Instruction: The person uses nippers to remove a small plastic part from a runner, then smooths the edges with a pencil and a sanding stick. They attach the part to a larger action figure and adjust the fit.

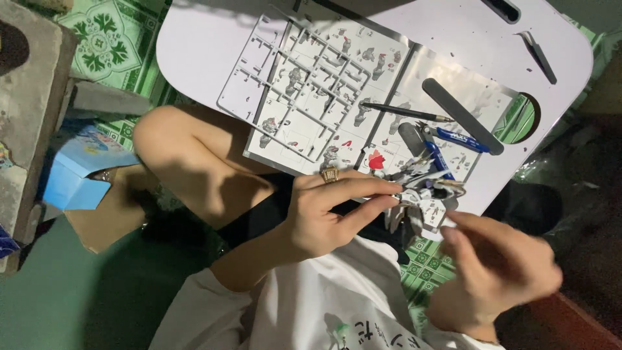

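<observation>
Head view shows the left hand pinching a small grey-white model figure over the table edge, so keep that grip steady while the right hand, blurred, fingers loosely curled and empty, approaches.

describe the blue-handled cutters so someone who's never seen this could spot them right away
Start at the white lap table and find the open instruction booklet on it. The cutters lie on its right page, just above the model figure held by the left hand. They alone have blue handles; neighbouring tools are grey or black.
</observation>
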